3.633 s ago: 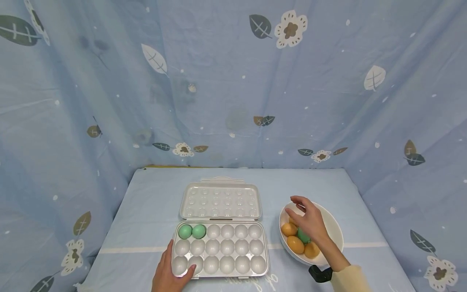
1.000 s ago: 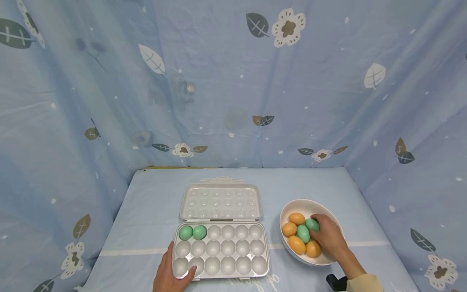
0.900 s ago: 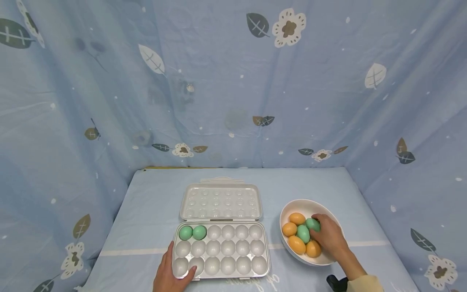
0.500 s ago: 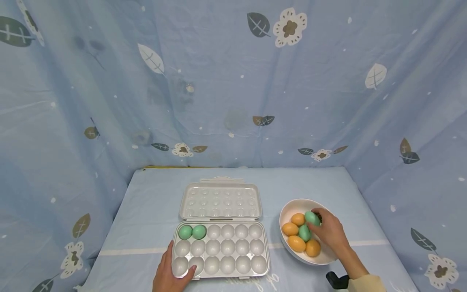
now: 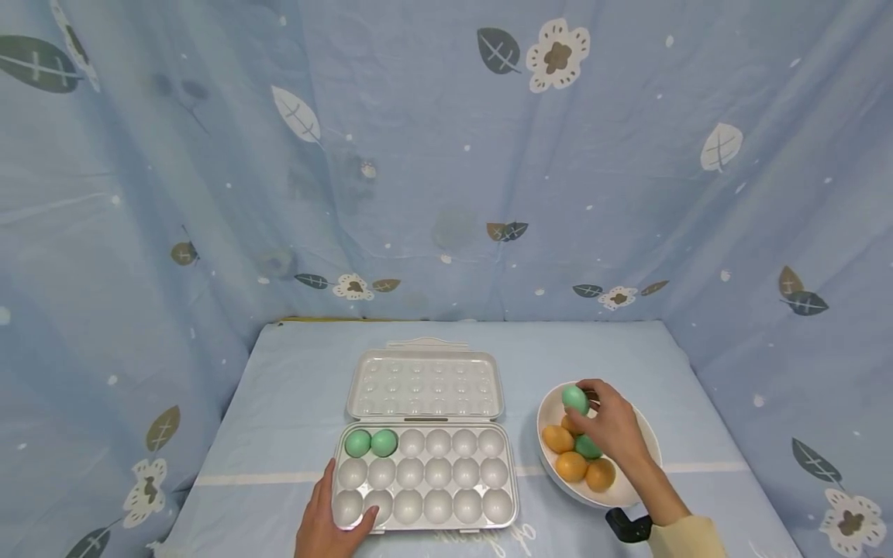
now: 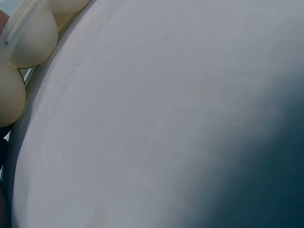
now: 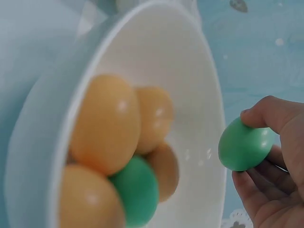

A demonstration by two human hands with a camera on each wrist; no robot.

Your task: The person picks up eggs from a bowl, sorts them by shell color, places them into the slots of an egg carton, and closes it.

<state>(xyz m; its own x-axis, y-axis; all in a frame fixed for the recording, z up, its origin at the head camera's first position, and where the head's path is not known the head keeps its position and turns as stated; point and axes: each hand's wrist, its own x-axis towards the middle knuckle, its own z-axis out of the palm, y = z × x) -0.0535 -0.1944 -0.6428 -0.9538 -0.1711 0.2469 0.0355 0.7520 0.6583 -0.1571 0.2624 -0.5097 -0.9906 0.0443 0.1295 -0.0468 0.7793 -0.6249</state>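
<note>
My right hand [image 5: 614, 422] pinches a green egg [image 5: 575, 399] between thumb and fingers, above the white bowl [image 5: 645, 449]. In the right wrist view this egg [image 7: 245, 144] shows beside the bowl's rim [image 7: 222, 156]. Inside the bowl lie several orange eggs [image 5: 570, 467] and another green egg [image 5: 587, 446]. My left hand [image 5: 331, 519] rests on the front left corner of a white egg tray [image 5: 512, 504], thumb over the front edge, fingers along the side. Two green eggs [image 5: 384, 442] sit in the tray's back row at the left. The left wrist view shows the undersides of the tray's cups [image 6: 35, 40].
The tray's lid [image 5: 425, 380] lies folded back behind it. A pale blue cloth [image 5: 293, 387] covers the table, and a patterned curtain [image 5: 418, 155] hangs behind and at both sides. A black wrist strap piece [image 5: 626, 527] sits by the right sleeve.
My right hand has taken hold of a green egg in the bowl and lifted it up and to the left. My left hand has stayed at the tray.
</note>
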